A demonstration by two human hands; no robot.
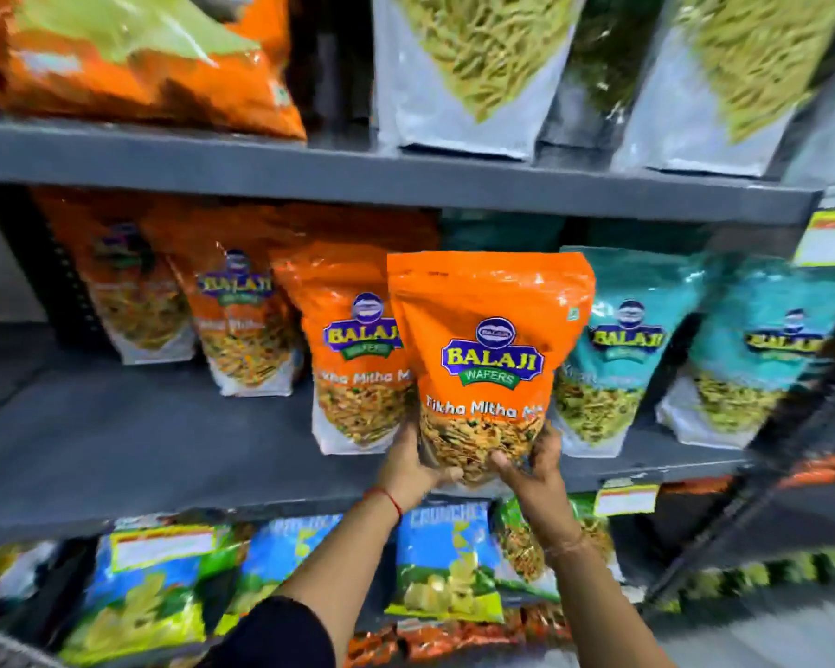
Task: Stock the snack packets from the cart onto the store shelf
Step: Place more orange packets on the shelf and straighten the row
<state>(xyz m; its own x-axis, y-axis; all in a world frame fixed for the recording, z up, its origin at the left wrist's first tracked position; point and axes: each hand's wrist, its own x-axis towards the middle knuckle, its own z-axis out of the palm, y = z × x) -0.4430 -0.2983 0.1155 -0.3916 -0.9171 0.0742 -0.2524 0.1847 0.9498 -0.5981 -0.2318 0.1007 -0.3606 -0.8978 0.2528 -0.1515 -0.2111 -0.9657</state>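
Shelf: grey metal store shelf (165,441), middle tier, its left front bare.
Row: orange foil snack packets (357,359) stand upright, labels outward, teal ones (632,349) to their right.
Packet: orange Balaji Tikha Mitha pouch (488,359), held upright at the shelf edge, probably to join the orange row.
Grip: left hand (413,467) and right hand (533,467) cup its lower corners, closed on it.

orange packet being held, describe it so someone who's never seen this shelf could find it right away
Look at the grey middle shelf, between the row of orange packets and the teal packets. The orange Balaji packet stands furthest forward at the shelf's front edge. Only this one is gripped at its base by the left hand and right hand.
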